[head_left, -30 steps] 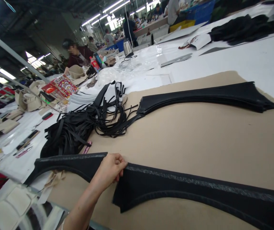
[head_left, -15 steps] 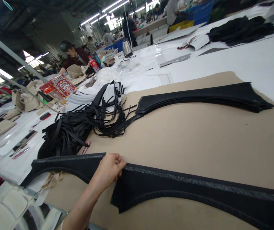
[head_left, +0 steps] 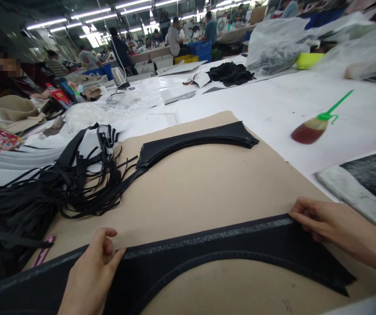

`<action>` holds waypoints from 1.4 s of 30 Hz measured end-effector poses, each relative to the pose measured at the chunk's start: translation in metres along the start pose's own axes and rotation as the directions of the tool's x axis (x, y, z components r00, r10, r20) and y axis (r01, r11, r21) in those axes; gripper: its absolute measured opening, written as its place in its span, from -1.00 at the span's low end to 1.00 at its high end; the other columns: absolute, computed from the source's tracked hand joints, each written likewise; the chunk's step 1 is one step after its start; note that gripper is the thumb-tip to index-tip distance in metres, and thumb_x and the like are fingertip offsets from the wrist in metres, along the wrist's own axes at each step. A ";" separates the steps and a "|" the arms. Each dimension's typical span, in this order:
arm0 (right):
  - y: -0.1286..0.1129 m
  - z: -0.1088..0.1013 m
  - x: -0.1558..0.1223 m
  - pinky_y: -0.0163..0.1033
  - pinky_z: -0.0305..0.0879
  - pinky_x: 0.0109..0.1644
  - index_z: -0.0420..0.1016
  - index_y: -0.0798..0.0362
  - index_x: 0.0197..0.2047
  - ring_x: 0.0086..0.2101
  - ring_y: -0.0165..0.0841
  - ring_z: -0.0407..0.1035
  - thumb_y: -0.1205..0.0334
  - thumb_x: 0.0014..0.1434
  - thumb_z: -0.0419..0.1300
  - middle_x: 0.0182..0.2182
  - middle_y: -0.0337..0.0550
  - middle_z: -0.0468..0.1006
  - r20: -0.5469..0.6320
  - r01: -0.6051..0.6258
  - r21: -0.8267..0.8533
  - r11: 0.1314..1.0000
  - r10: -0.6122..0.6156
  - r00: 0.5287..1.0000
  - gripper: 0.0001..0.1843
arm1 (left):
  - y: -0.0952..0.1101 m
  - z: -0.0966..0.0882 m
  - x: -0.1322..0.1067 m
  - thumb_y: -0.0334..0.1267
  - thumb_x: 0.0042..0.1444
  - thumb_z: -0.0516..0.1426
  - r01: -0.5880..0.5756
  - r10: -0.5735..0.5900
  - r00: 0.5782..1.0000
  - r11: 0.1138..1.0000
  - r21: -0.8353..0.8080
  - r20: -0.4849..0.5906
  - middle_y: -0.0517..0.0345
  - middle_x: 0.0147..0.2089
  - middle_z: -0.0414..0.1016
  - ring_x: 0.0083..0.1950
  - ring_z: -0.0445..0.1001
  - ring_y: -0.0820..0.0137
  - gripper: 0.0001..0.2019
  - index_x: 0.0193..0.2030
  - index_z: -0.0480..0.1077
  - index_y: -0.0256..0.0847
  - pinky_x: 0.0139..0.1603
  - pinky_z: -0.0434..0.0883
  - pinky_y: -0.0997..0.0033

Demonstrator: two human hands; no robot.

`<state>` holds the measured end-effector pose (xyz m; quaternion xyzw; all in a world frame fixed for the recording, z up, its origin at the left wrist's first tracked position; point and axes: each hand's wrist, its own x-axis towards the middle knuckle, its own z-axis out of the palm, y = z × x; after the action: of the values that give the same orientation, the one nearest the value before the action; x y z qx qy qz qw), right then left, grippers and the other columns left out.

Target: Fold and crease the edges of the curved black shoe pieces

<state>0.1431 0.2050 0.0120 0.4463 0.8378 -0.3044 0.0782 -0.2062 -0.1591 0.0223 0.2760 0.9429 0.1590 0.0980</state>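
A black curved panel (head_left: 240,238) with a greyish strip along its upper edge lies across the tan sheet (head_left: 207,188). My right hand (head_left: 322,223) pinches the upper edge near its right end, thumb and fingers together. At its left end rests my left hand (head_left: 91,267), thumb on the edge and index finger lifted apart from it. Under that hand, another black panel (head_left: 26,280) with a similar strip runs off to the left. Farther back on the sheet sits a stack of black curved panels (head_left: 194,138).
Black strips (head_left: 86,179) lie tangled at left, a pink-handled tool (head_left: 44,250) beside them. A squeeze bottle (head_left: 310,130) with green nozzle and reddish liquid stands tilted at right. Behind are a kettle (head_left: 118,77), plastic bags (head_left: 273,43) and a person (head_left: 7,83) at the left.
The view has swung to the right, bringing in the bottle and my right hand at the panel's right end. My left hand's pinch has loosened, its index finger now lifted.
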 end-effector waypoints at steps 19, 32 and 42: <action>0.002 0.004 -0.002 -0.30 0.14 -0.46 0.31 0.00 -0.41 -0.61 -0.36 0.39 0.14 0.23 -0.02 -0.63 -0.23 0.44 -0.055 0.034 -0.006 0.999 -0.034 0.998 -0.77 | 0.095 0.049 -0.032 -0.57 0.14 -0.12 -0.799 0.789 0.601 0.585 0.142 0.127 -0.02 0.03 0.47 -0.03 0.41 0.28 -0.48 0.21 0.32 -0.25 -0.01 0.47 0.30; -0.002 -0.004 -0.017 -0.30 0.16 -0.39 0.31 0.02 -0.25 -0.48 -0.37 0.33 0.24 0.22 0.02 -0.50 -0.28 0.45 -0.277 0.143 -0.078 0.987 -0.159 0.947 -0.92 | 0.082 0.065 -0.027 -0.59 -0.05 -0.03 -0.841 0.907 0.416 0.360 0.405 0.057 0.14 0.02 0.48 -0.05 0.42 0.31 -0.25 0.34 0.14 -0.09 0.00 0.37 0.40; -0.104 0.060 -0.048 -0.15 0.20 0.05 0.34 0.07 0.16 -0.08 -0.30 0.30 0.52 0.17 0.00 -0.04 -0.06 0.44 -0.021 0.759 -0.287 0.585 -0.796 0.605 -0.50 | 0.100 0.063 -0.044 -0.62 -0.01 -0.07 -0.785 0.838 0.541 0.470 0.404 0.075 0.10 0.01 0.47 -0.06 0.39 0.32 -0.31 0.27 0.22 -0.08 0.00 0.34 0.35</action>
<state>0.0798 0.0934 0.0290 0.0415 0.9827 -0.1663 -0.0698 -0.1038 -0.0884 0.0035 0.6922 0.7132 0.0128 -0.1096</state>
